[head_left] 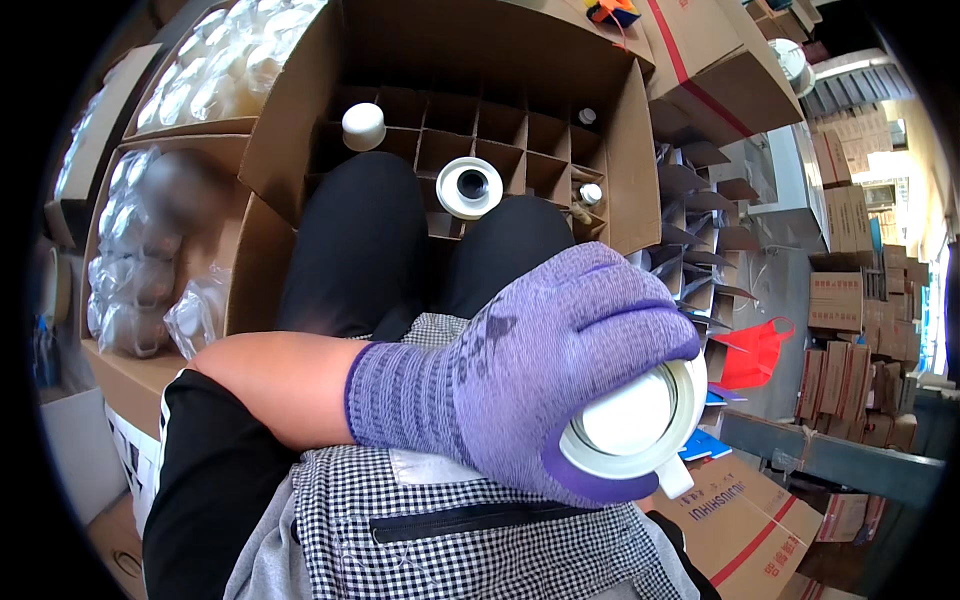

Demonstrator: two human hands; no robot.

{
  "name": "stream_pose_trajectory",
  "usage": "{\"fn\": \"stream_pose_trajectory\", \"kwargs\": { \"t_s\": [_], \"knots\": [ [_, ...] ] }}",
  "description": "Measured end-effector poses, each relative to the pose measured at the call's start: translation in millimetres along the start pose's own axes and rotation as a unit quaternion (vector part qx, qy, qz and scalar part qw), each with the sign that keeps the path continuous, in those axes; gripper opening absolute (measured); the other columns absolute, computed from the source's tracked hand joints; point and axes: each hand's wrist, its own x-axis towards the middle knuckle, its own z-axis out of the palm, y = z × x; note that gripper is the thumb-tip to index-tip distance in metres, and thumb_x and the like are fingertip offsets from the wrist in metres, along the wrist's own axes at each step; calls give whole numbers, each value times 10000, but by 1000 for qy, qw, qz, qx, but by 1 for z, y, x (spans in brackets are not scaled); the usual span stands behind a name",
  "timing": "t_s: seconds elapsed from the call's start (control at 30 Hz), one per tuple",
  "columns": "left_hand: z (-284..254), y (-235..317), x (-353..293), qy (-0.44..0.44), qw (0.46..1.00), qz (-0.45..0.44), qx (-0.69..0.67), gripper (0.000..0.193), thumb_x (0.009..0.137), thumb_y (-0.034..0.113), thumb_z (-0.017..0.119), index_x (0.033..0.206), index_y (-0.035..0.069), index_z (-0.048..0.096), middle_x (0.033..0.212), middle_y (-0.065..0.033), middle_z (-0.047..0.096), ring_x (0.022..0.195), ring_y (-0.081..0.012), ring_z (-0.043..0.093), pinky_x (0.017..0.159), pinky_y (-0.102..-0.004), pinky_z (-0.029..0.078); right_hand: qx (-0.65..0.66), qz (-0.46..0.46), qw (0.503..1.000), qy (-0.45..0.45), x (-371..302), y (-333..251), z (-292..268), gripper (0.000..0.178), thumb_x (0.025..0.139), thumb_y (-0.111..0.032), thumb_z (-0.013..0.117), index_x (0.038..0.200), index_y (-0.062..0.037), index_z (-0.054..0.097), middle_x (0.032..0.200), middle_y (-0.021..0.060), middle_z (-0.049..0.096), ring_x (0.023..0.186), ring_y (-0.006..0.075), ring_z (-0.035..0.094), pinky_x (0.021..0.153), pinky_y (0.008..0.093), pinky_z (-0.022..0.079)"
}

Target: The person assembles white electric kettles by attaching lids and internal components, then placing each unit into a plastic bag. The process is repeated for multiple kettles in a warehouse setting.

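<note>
My left hand (560,380), in a purple knit glove, reaches across my lap to the right. Its fingers and thumb are wrapped around a white round vessel (628,415) with a raised rim, a smooth white round top and a small handle-like tab at its lower right. The rest of the vessel is hidden under the hand. My right hand does not show. Beyond my knees stands an open cardboard box (630,170) with a grid of dividers. A white cap (363,127) and a white ring-shaped top with a dark centre (452,192) sit in it.
Cartons of clear-wrapped white items (135,250) stand at the left. A small white-capped bottle (590,193) is at the divided box's right side. Loose dividers (700,220), a red bag (755,352), a printed carton (745,520) and stacked cartons (835,380) lie to the right.
</note>
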Motion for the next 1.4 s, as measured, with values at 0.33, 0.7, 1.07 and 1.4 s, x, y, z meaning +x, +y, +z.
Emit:
{"fn": "stream_pose_trajectory", "kwargs": {
  "t_s": [0.33,0.7,1.07,1.4],
  "knots": [
    [-70,-132,-17,-213,967,-109,91,710,734,383,865,1289,35,590,1283,-198,606,1201,-377,593,1061,-459,473,28,42,999,17,7,-3,6,587,1032,-275,566,1535,-67,346,1505,136,498,1365,256,511,1147,405,436],
    [-235,-317,-80,-41,633,-595,493,761,834,632,681,1383,123,547,1219,-235,663,1126,-402,655,970,-488,512,196,47,979,31,38,2,21,569,1050,-237,542,1542,-32,342,1520,160,481,1367,268,514,1152,395,422],
    [-71,-70,11,-324,895,-298,64,688,822,219,648,1469,44,494,1476,-302,434,1371,-403,472,1152,-448,376,349,72,934,25,14,70,-25,644,1019,-248,607,1573,-92,318,1544,158,464,1381,303,509,1101,469,471],
    [-65,-43,0,-305,925,-222,48,921,715,254,872,1498,45,435,1405,-295,515,1305,-408,546,1154,-467,402,103,-65,992,-43,4,107,-58,637,962,-210,691,1531,-113,420,1510,117,515,1343,268,536,1099,423,472]
  ]
}}
